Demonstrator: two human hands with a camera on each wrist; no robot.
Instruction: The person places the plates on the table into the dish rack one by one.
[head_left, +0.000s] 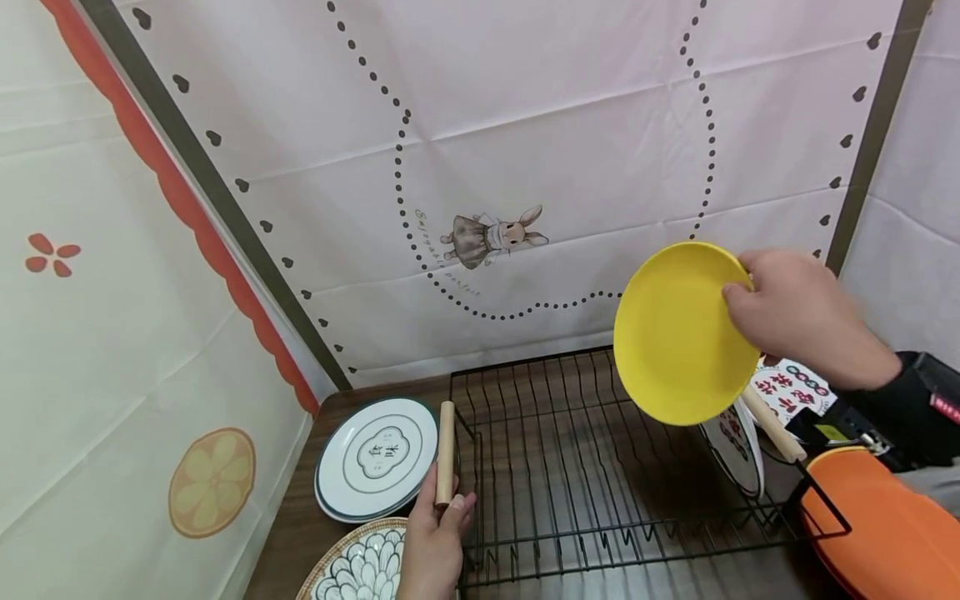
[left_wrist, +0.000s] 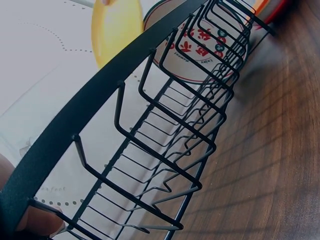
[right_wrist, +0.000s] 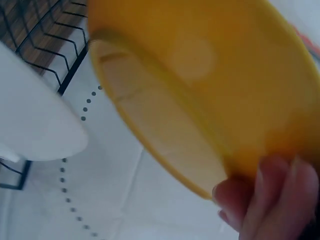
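My right hand grips a yellow plate by its right rim and holds it tilted in the air above the right end of a black wire dish rack. The right wrist view shows the yellow plate close up with my fingertips curled on its edge. My left hand grips the rack's wooden left handle. A white plate with red print stands upright in the rack's right end; the patterned plate is also seen through the rack wires.
On the wooden table left of the rack lies a white plate with a dark rim, and a patterned plate on a woven mat sits at the front. Orange plates lie at the right. A printed cloth backdrop hangs behind.
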